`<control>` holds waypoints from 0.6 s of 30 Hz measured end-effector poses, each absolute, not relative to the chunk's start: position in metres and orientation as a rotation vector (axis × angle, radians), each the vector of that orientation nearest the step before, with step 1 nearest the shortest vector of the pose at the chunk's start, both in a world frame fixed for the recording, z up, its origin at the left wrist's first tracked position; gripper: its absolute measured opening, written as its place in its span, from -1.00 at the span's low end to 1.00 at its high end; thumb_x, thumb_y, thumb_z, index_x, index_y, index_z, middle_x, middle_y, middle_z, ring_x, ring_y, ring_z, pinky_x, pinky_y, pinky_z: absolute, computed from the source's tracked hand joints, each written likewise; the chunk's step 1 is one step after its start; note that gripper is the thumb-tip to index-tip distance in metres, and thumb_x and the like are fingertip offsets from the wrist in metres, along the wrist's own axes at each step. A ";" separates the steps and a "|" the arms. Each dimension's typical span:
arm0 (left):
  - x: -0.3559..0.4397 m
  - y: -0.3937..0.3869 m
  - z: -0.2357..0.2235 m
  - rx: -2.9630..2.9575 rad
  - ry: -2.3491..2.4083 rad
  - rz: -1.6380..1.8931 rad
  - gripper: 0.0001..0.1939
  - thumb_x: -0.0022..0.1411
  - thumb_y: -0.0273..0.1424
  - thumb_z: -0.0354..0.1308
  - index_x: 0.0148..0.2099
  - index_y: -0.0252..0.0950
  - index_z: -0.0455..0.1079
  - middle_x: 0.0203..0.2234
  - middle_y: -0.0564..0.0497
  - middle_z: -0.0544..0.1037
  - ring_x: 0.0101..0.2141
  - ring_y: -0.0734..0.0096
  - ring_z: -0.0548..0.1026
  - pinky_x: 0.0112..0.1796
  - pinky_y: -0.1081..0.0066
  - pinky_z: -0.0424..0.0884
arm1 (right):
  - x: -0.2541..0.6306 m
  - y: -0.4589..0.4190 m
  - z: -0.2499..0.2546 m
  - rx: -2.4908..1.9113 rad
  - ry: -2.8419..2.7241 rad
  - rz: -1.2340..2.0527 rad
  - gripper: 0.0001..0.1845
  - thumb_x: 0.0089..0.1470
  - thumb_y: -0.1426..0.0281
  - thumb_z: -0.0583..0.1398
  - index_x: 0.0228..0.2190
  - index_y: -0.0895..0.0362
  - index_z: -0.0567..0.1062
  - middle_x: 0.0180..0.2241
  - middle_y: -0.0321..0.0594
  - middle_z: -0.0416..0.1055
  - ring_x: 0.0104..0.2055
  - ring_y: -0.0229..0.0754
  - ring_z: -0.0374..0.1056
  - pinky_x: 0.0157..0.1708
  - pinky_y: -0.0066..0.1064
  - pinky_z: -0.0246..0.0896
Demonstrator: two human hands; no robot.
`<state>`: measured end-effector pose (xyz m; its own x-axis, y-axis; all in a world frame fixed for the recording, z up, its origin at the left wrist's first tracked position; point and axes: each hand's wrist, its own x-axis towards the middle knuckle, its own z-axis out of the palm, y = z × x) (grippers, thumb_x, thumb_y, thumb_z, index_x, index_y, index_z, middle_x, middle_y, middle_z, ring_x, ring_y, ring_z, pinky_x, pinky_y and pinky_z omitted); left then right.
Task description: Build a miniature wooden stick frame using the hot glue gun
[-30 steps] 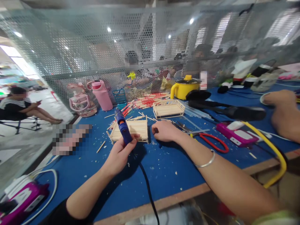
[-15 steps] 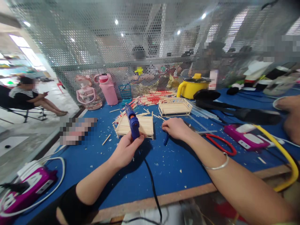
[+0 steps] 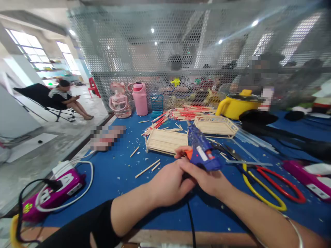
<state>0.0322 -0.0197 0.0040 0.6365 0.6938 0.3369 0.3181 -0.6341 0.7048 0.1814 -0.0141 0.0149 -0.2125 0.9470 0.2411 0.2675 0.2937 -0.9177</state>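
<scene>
A blue glue gun with an orange trigger lies across both hands over the blue table, nozzle pointing away. My right hand is wrapped round its grip from below. My left hand is closed against the grip on the left side, a fingertip near the trigger. The gun's black cord drops off the front edge. Just beyond the hands lies a flat panel of wooden sticks, with a small stick-built tray behind it to the right.
Loose sticks and a pile of red-tipped sticks lie on the table. Red and yellow scissors sit right. A purple power strip is at left; pink bottles and a yellow pot stand by the mesh screen. A person sits far left.
The view has swung left. My left hand brought the glue gun back from the stick panel toward me, and my right hand left the table and took hold of the gun's grip.
</scene>
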 end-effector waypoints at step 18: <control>-0.075 0.065 0.018 1.650 1.542 0.712 -0.81 -0.17 -0.34 0.24 -0.44 -0.32 0.53 -0.65 0.05 0.49 -0.62 0.46 0.35 -0.56 0.47 0.23 | 0.201 0.028 0.011 -1.190 -0.857 1.261 -0.80 -0.24 0.46 0.27 -0.43 0.13 0.45 -0.36 -0.21 0.49 -0.28 -0.16 0.45 -0.29 -0.34 0.39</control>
<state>-0.0750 0.0645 0.0178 0.1180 0.9884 -0.0958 0.5683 0.0119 0.8228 0.2006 0.0281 0.0110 0.1574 0.9790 -0.1293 -0.2398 -0.0891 -0.9667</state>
